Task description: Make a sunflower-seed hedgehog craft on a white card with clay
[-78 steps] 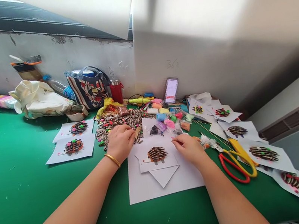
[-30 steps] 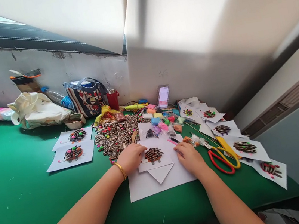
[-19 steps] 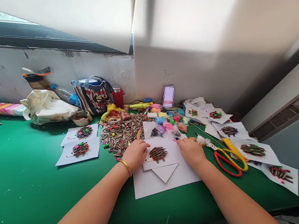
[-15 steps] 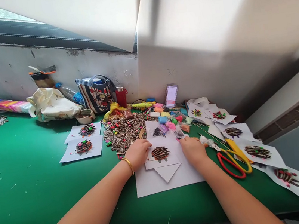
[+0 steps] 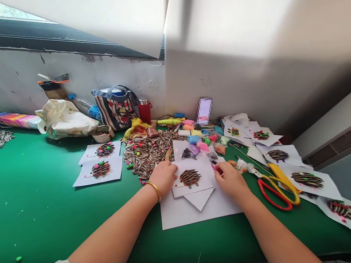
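Note:
A white card [image 5: 208,185] bearing a hedgehog of striped sunflower seeds [image 5: 190,177] on a brown body lies before me, on top of larger white sheets [image 5: 176,218]. My left hand [image 5: 163,180], a gold bangle at its wrist, has its fingers closed on the card's left edge. To the right of the card, my right hand [image 5: 232,181] pinches a slim pink and black pen-like thing [image 5: 213,166]; the fingers hide most of it. Behind the card spreads a heap of sunflower seeds [image 5: 147,153] dotted with bright clay bits. Bags of coloured clay [image 5: 202,146] sit beside the heap.
Red and yellow scissors [image 5: 274,191] lie right of my right hand. Finished hedgehog cards [image 5: 306,179] line the table's right edge, and two more cards [image 5: 98,171] lie left. Bags [image 5: 117,109], a red flask [image 5: 145,112] and a phone [image 5: 204,110] stand along the wall.
The view has shifted slightly. My right hand has turned a little, and the pink and black thing shows more between its fingers. My left hand stays at the card's edge.

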Available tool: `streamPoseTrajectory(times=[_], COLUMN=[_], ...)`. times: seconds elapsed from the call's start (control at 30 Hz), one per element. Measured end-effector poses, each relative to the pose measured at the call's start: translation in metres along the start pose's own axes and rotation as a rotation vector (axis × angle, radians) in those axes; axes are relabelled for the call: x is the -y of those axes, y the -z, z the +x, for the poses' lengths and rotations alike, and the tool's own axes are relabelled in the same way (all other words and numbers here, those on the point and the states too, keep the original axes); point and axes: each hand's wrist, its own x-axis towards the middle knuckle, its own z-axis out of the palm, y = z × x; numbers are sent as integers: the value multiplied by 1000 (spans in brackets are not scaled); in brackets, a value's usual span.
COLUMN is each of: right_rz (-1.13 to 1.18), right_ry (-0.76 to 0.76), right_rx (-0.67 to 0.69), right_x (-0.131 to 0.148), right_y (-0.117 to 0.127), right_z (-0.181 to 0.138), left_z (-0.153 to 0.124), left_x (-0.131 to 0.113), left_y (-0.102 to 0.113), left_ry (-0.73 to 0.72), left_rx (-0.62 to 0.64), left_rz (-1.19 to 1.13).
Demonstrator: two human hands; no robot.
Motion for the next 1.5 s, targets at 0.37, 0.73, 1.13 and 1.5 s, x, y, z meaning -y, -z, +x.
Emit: streamPoseTrajectory(times=[0.37, 0.73, 1.13, 1.5], right_rz=[118, 228, 396, 306], right_ry=[-54, -43, -76, 8], right_rx=[62, 17, 66, 166], right_x=[2, -2, 20, 44], right_y=[-9, -11, -1, -1], right_z=[0, 0, -33, -66], left_z=[3, -1, -11, -10], left_x=[1, -9, -25, -26], left_y=[-1, 7, 9, 13], left_ry=[100, 123, 103, 92], left_rx=[-24, 15, 182, 239], left_rz=[11, 23, -68, -107])
